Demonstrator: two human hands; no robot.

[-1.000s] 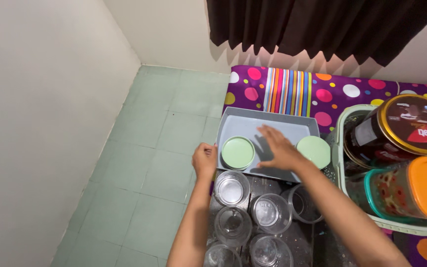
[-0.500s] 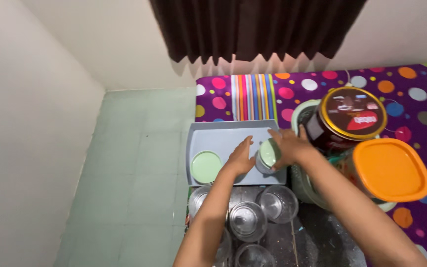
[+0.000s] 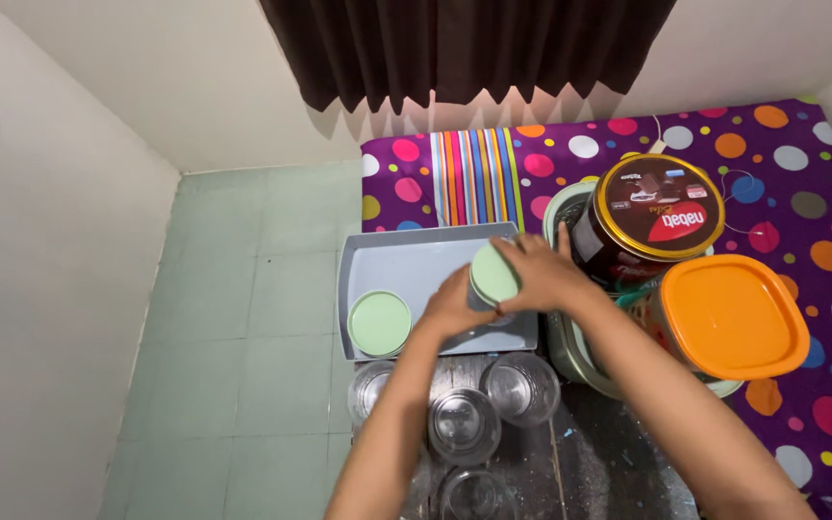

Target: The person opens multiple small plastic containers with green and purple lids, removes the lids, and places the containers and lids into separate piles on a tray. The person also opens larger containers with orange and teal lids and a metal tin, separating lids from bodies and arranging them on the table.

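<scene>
Over the grey tray (image 3: 416,265), both forearms reached forward side by side, and the left hand (image 3: 455,306) and right hand (image 3: 541,274) met around a green-lidded jar (image 3: 493,277), fingers closed on its sides. The jar sat tilted at the tray's right part, well apart from the other green lid (image 3: 378,324) at the left. Clear glasses (image 3: 493,404) stood just below the tray.
</scene>
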